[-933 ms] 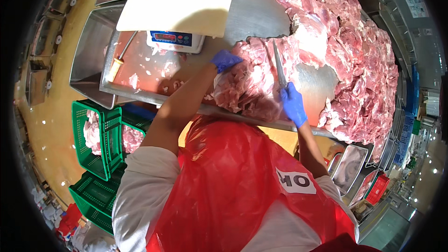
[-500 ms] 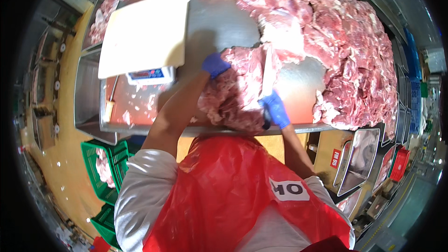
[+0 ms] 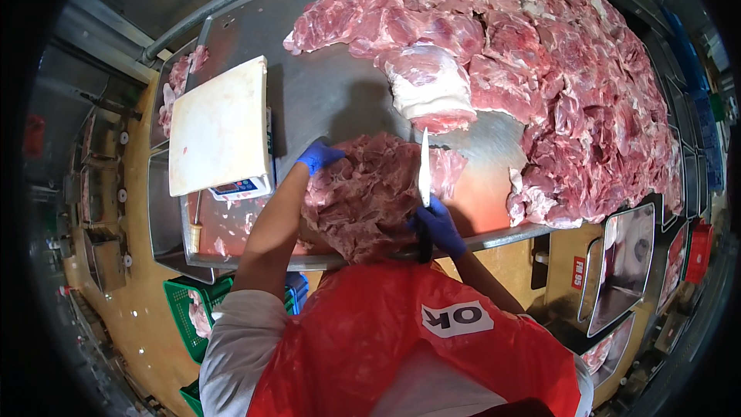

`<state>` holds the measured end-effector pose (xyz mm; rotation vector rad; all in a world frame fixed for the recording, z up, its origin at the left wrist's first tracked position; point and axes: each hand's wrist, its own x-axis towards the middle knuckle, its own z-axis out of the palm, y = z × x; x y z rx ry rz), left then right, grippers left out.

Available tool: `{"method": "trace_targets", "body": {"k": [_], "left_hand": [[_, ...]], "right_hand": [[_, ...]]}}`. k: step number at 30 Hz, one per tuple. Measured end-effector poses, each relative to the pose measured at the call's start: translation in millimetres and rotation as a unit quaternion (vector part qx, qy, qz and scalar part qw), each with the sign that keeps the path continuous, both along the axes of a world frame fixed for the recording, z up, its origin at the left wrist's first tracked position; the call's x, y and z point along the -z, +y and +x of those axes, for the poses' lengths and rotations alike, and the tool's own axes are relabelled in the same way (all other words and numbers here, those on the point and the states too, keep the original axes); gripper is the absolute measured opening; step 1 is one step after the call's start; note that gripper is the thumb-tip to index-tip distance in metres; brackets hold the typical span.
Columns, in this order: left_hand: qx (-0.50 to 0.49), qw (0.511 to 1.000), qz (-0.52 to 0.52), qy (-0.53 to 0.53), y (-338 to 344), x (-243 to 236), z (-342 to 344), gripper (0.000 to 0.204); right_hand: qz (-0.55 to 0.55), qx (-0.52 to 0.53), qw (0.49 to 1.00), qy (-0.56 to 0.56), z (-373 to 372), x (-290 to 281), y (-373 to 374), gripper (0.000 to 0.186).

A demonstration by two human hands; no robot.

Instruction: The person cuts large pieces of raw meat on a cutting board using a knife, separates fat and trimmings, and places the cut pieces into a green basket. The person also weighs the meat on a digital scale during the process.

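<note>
On the grey metal table's (image 3: 324,85) near side, my right blue-gloved hand (image 3: 441,228) gripped a black-handled, pale-bladed knife (image 3: 424,174) beside a ragged pink meat slab (image 3: 361,197), its left side touched by my left blue-gloved hand (image 3: 319,157), closure unclear, best kept clear of the knife.

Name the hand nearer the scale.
Left. The left hand is at the meat, right of the scale; the right hand, gripping the knife, is farther right, across that meat.
</note>
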<state>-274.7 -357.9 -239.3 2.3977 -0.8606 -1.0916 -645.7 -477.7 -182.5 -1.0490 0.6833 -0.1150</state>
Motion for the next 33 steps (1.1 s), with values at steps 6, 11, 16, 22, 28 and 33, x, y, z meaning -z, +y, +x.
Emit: {"method": "trace_targets", "body": {"k": [6, 11, 16, 22, 28, 33], "left_hand": [[0.018, 0.999, 0.026, 0.043, 4, -1, -6, 0.070], [0.018, 0.984, -0.124, 0.125, 7, -30, -20, 0.055], [-0.027, 0.992, -0.073, 0.099, 12, -32, -26, 0.050], [-0.017, 0.984, -0.161, 0.073, 19, -45, -32, 0.057], [0.016, 0.990, -0.137, 0.004, 18, -39, -28, 0.061], [0.018, 0.985, -0.131, 0.107, 13, -59, -26, 0.049]], "right_hand": [[-0.003, -0.003, 1.000, 0.009, -2, 12, -6, 0.011], [-0.025, 0.048, 0.998, 0.023, 6, -3, -4, 0.010], [-0.165, 0.013, 0.979, 0.115, 26, -34, -1, 0.010], [-0.494, -0.175, 0.825, 0.211, 78, -58, 12, 0.023], [-0.548, -0.237, 0.777, 0.202, 165, -88, 14, 0.028], [-0.589, -0.280, 0.734, 0.189, 206, -68, -16, 0.027]]}}
